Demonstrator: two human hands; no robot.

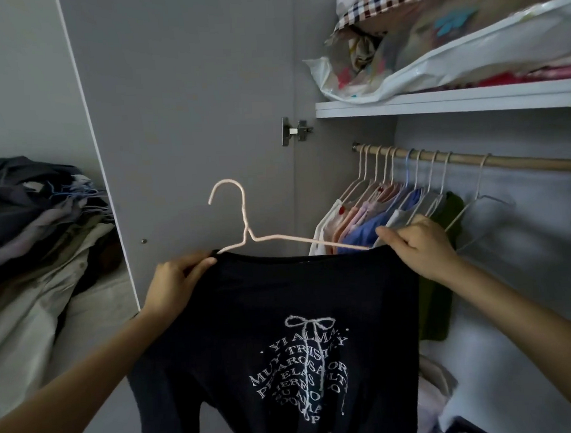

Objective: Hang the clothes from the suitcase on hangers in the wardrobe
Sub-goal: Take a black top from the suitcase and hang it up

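Observation:
A black shirt (276,316) with white lettering and a bow print hangs in front of me on a pale pink wire hanger (244,218), whose hook points up and to the left. My left hand (176,281) pinches the shirt's left shoulder at the hanger's end. My right hand (418,245) grips the right shoulder and the hanger's right arm. The wardrobe rail (506,163) runs to the upper right, carrying several hung clothes (377,218) on wire hangers. The suitcase is not in view.
The open grey wardrobe door (190,122) stands right behind the hanger. A white shelf (453,103) above the rail holds bagged bedding (450,48). An empty hanger (482,206) hangs at the rail's right. A heap of clothes (37,236) lies at the left.

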